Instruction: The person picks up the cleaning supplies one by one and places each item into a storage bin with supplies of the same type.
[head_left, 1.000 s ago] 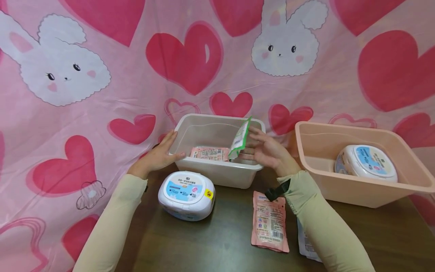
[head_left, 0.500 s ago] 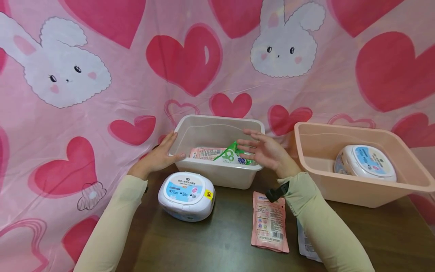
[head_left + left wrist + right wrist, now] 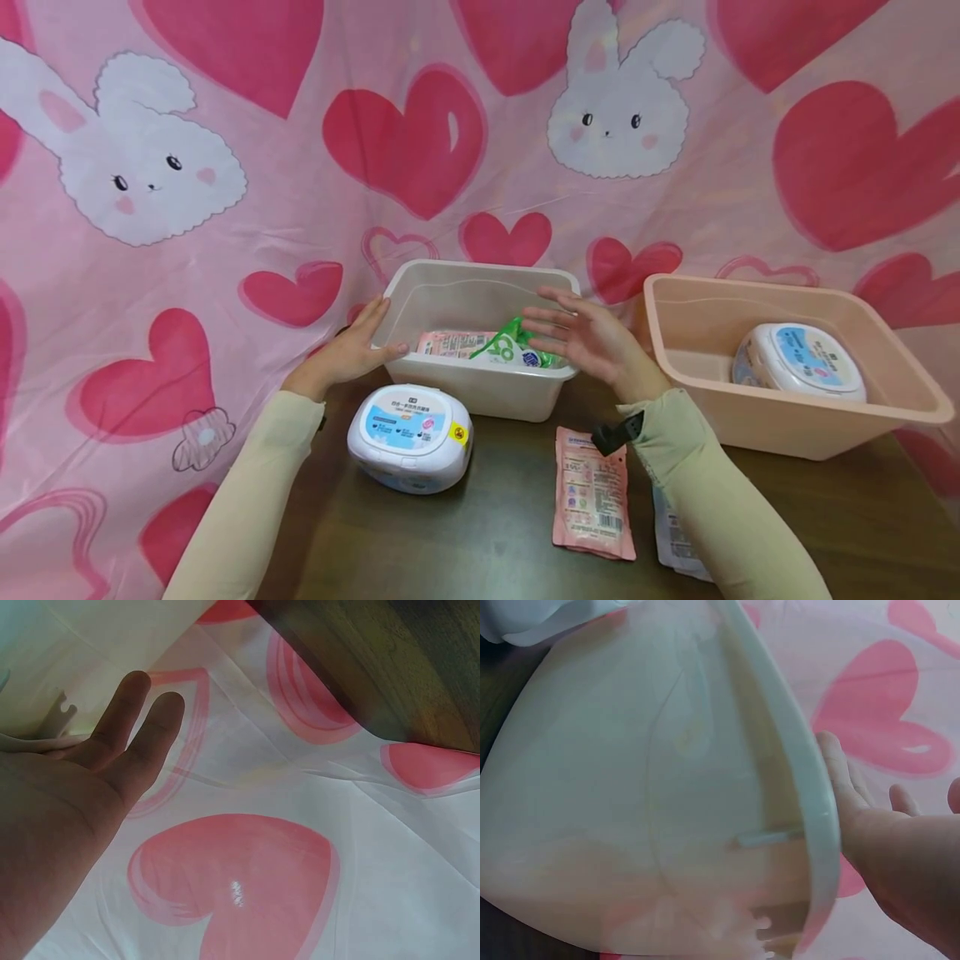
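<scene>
In the head view my left hand [image 3: 347, 354] touches the left end of a whitish plastic bin [image 3: 480, 392], fingers extended and thumb along the front rim. My right hand [image 3: 592, 342] is at the bin's right end with fingers spread and nothing in them. Inside the bin lie a pink pouch [image 3: 452, 342] and, partly over it, a green-and-white packet [image 3: 504, 346]. In front of the bin stands a white lidded tub [image 3: 411, 437] with a blue label. The left wrist view shows two straight fingers [image 3: 142, 742] beside the bin.
A peach bin [image 3: 795, 425] to the right holds another white tub [image 3: 801, 364]. On the dark wooden table [image 3: 465, 542] lie a second pink pouch [image 3: 592, 496] and a pale pouch [image 3: 675, 542], partly hidden by the right sleeve. A pink heart-print curtain [image 3: 300, 183] hangs close behind.
The green-and-white packet, upright by my right hand a second ago, toppled flat into the whitish bin. Both hands have stayed about where they were; the head view shifted slightly.
</scene>
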The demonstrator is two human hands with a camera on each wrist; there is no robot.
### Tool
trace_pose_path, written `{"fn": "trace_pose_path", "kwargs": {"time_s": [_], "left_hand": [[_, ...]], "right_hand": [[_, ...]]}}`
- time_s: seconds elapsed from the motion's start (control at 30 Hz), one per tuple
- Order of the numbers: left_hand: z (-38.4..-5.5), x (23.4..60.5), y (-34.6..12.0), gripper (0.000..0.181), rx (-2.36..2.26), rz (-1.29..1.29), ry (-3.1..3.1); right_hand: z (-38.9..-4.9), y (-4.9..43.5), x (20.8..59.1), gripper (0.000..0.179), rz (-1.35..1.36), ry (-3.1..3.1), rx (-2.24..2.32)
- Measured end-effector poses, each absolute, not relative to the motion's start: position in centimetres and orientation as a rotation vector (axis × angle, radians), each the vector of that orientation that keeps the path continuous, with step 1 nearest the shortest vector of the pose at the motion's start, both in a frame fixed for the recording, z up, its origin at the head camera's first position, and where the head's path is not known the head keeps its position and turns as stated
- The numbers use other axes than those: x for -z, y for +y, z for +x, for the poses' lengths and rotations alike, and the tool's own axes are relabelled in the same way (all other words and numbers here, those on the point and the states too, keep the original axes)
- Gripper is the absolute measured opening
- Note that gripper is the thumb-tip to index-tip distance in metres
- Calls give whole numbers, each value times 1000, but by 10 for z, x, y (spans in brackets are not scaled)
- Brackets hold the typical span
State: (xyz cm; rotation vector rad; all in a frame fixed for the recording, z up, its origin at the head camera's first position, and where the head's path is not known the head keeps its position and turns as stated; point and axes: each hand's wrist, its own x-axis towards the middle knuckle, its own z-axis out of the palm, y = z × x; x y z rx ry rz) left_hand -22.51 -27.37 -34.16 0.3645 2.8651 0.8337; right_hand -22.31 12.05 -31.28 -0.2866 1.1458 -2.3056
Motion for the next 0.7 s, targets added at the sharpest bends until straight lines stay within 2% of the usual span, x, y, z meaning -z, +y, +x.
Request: {"fn": "trace_pose_path", "kwargs": {"time_s": [0.43, 0.7], "left_hand": [[-225, 344, -277, 106, -844, 355, 2861], [-225, 342, -276, 107, -844, 372, 2858]], "right_hand": [[-211, 129, 306, 38, -375, 1278, 2295], [-191, 146, 304, 32, -447, 1390, 2257]]}}
